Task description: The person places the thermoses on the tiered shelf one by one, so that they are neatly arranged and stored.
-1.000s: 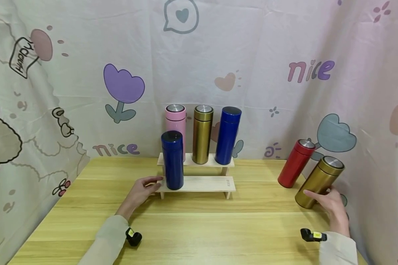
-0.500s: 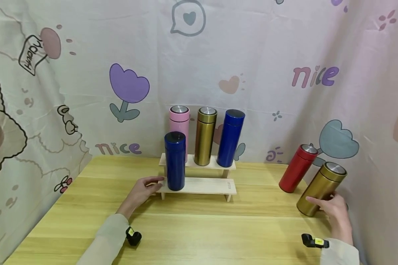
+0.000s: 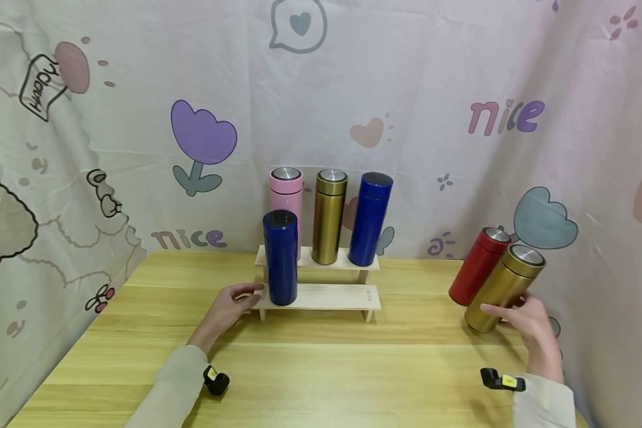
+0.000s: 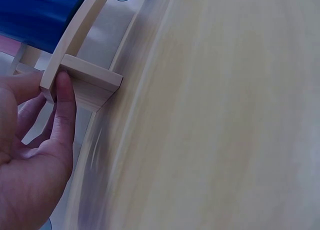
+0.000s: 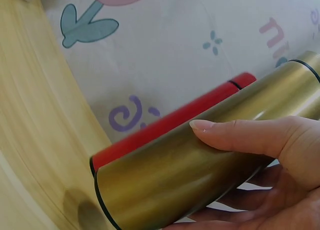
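My right hand point(image 3: 529, 321) grips a gold thermos flask point(image 3: 502, 291) low on its body, thumb across the near side and fingers behind. In the right wrist view the flask point(image 5: 200, 165) overlaps a red thermos flask point(image 5: 170, 121), and a shadow falls on the table by its base. My left hand point(image 3: 235, 304) pinches the left end of a two-tier wooden stand point(image 3: 331, 297), its thumb and fingers point(image 4: 65, 112) on either side of the board. On the lower tier stands a blue thermos flask point(image 3: 281, 258). Pink point(image 3: 287, 184), gold point(image 3: 329, 223) and blue point(image 3: 371, 223) flasks stand on the upper tier.
The red flask point(image 3: 476, 267) stands at the table's right side, partly behind the held flask. A patterned cloth point(image 3: 422, 71) hangs behind the table point(image 3: 331, 374) and along both sides.
The gold flask in my right hand has shifted left, closer to the red flask, and covers more of it. My left hand stays at the stand's end. The head view has tilted slightly.
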`<act>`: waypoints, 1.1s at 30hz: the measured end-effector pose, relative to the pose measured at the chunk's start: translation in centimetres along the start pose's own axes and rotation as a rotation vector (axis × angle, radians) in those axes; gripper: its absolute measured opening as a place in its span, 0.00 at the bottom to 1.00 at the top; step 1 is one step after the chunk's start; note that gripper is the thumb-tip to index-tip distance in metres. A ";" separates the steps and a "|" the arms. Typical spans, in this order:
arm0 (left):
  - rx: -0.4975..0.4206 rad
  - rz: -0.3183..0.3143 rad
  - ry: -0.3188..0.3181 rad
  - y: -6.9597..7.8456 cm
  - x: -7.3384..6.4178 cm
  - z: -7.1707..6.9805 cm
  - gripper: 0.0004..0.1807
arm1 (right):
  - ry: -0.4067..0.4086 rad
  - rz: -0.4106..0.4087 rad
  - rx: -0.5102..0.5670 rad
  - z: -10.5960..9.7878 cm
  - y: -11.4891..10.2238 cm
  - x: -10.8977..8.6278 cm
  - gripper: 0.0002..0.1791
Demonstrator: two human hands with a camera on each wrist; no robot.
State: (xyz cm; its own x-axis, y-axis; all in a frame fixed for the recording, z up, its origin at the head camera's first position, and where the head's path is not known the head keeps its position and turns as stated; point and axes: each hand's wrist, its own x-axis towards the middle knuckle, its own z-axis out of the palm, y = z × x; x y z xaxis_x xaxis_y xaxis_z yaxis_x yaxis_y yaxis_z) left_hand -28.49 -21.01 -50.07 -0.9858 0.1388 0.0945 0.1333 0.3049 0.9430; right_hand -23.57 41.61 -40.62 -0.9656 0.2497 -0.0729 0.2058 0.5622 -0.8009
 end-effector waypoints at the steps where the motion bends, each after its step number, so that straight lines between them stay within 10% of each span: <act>1: -0.002 0.002 0.001 0.0 0.0 0.0 0.23 | -0.012 -0.012 0.003 0.1 -0.2 0.0 0.56; 33: 0.008 -0.007 0.000 0.3 -0.3 0.1 0.23 | -0.102 -0.146 0.012 4.0 -4.1 -0.7 0.51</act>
State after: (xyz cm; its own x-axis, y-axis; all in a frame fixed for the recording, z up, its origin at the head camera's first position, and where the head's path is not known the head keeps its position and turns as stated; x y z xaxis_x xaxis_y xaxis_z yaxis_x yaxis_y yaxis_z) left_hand -28.16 -20.91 -49.82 -0.9867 0.1367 0.0875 0.1269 0.3136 0.9410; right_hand -24.40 36.04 -39.67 -0.9963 0.0844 -0.0153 0.0614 0.5770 -0.8145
